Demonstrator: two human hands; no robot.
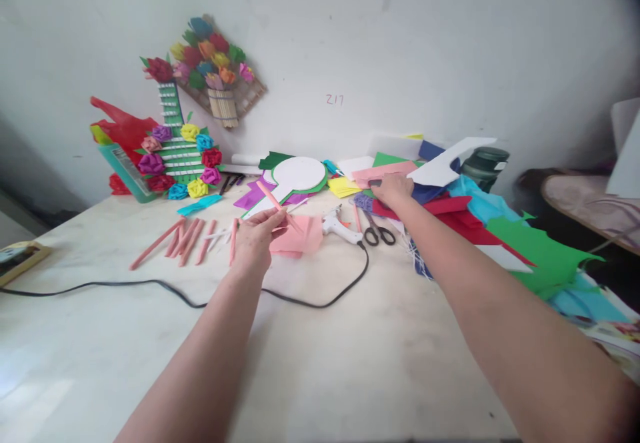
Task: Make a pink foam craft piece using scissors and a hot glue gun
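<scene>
My left hand point(260, 235) is closed in a pinch on a thin pink paper roll point(271, 194), which slants up to the left. Several more pink paper rolls point(188, 241) lie on the table to its left, with white sticks point(216, 236) beside them. Just right of that hand is a flat pink paper sheet point(307, 235). My right hand point(394, 191) reaches into the paper pile, beside a folded pink sheet point(383, 173). Its fingers are bent together by a small dark thing point(375, 183) whose kind I cannot make out.
A white glue gun point(341, 227) trails a black cord point(320, 305) across the table. Black-handled scissors point(379, 235) lie near it. Behind are a white round-ended cutout point(300, 175), a flower-trimmed guitar shape point(177, 156) and a green bottle point(129, 173). Coloured sheets point(525, 249) fill the right.
</scene>
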